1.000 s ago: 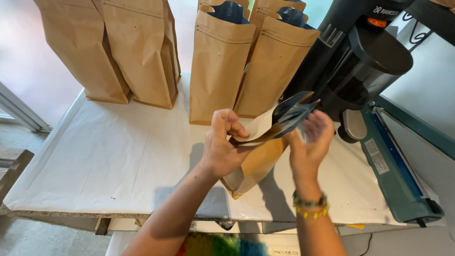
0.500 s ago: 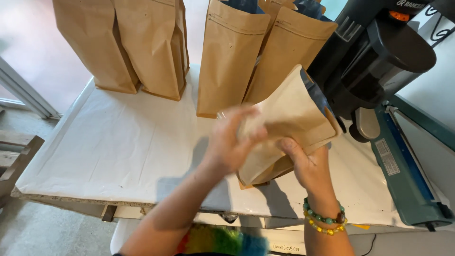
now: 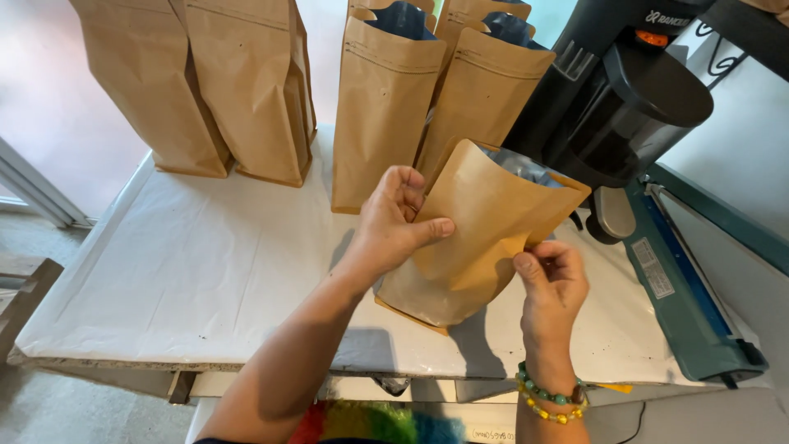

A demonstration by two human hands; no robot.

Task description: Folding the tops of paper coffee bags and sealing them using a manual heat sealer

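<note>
Both hands [image 3: 394,226] [image 3: 552,279] grip 1 open brown pouch [image 3: 477,238] before 4 brown bags [image 3: 386,107].

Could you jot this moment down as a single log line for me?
left hand: grips pouch side | right hand: pinches other edge | brown paper pouch: open, tilted, off table | standing pouches: behind

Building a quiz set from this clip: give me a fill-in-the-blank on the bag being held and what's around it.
1. Both hands hold one brown paper pouch whose top is ____.
2. The left hand grips the pouch by its left ____.
3. The beaded bracelets sit on the ____ wrist, below the right hand.
4. The black machine stands to the ____ of the upright bags.

Missing words: open; edge; right; right
</note>
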